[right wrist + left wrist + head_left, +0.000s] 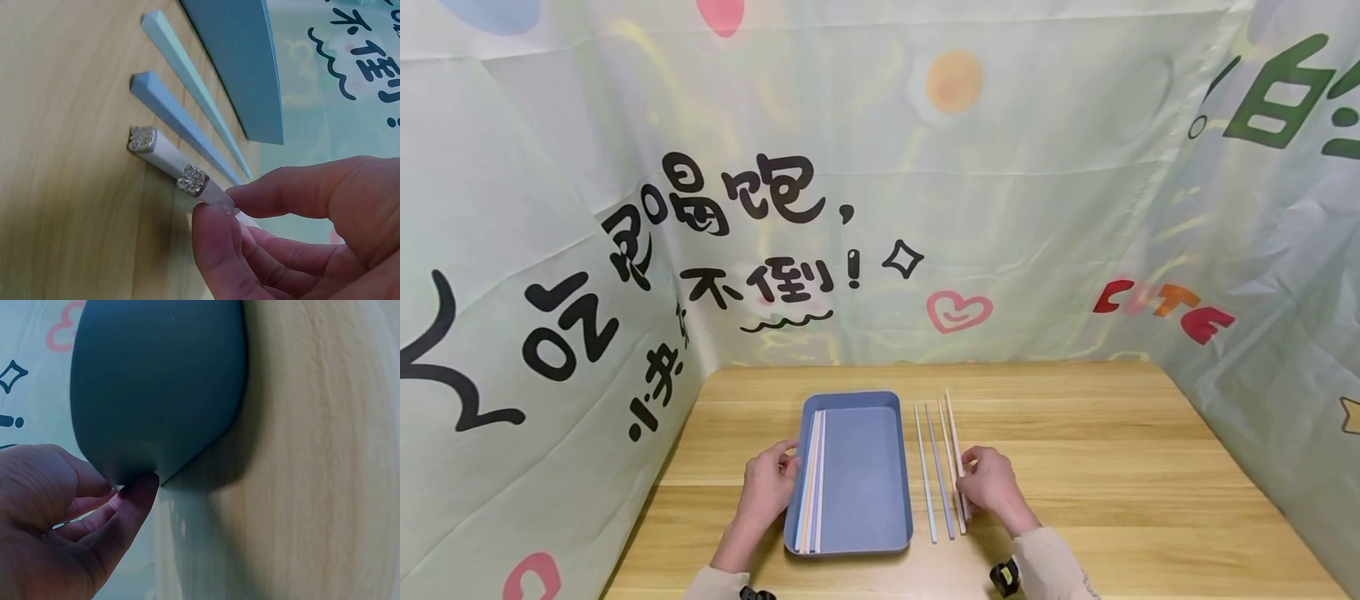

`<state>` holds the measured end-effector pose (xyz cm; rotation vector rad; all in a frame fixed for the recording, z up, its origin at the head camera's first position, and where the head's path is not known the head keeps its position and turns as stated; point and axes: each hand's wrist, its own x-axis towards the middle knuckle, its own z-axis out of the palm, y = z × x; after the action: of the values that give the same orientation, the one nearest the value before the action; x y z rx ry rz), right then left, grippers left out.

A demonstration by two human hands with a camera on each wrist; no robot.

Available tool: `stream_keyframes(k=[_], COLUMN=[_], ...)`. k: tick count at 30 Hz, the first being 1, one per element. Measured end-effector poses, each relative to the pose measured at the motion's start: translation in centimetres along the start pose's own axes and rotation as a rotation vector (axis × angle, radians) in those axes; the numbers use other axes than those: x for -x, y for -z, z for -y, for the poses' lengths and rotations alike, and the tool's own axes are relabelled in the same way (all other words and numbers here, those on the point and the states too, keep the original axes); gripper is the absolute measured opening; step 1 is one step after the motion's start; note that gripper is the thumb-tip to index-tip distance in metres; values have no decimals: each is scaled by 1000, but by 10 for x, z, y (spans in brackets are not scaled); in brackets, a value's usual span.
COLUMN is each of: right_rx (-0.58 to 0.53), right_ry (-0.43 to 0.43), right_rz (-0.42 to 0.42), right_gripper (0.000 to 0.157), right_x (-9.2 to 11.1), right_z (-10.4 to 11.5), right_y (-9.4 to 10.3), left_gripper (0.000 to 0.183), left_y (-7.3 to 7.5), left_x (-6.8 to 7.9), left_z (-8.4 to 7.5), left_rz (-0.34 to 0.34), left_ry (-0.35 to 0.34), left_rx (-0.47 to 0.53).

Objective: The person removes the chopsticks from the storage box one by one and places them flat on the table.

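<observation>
From where I stand, the person's right hand (990, 483) has thumb and fingers pressed together, pinching the pink chopstick (954, 433) near its thick, glittery end. It is the rightmost of four out on the wooden surface (1112, 467), and its far tip reaches a little beyond the others. Just beside it lies the cream chopstick (947, 450), also glittery at the thick end; then come the lavender chopstick (940, 475) and the mint chopstick (926, 479) — all roughly side by side, the mint one nearest the tray (865, 467).

The tray is blue and oblong, flat on the surface to the left of that row. Inside, a slim bundle of pale chopsticks (818, 483) lies lengthwise along its left wall, the rest of its floor showing bare blue. The left hand (769, 477) is at the tray's left side, thumb and fingers drawn together and pinching the rim.

Both wrists carry something black, below light sleeves (1052, 567). Around the surface hangs a pale green curtain (1037, 233) — printed with bold black characters (782, 192), a pink heart (959, 312) and "CUTE" in red, pink and orange letters (1206, 325).
</observation>
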<state>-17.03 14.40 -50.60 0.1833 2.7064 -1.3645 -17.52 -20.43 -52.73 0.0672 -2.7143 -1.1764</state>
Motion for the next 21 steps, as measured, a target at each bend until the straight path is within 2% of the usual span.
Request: stream_keyframes(k=[11, 21], right_rx=[46, 81], right_ry=[-19, -23], right_rz=[13, 5], right_gripper=[36, 43], right_x=[3, 2], right_z=[-3, -8], right_y=[0, 1], left_gripper=[31, 31], left_y=[0, 1], left_x=[-1, 0], left_z=[1, -1], left_rz=[0, -8], left_ry=[2, -11], left_rx=[2, 0])
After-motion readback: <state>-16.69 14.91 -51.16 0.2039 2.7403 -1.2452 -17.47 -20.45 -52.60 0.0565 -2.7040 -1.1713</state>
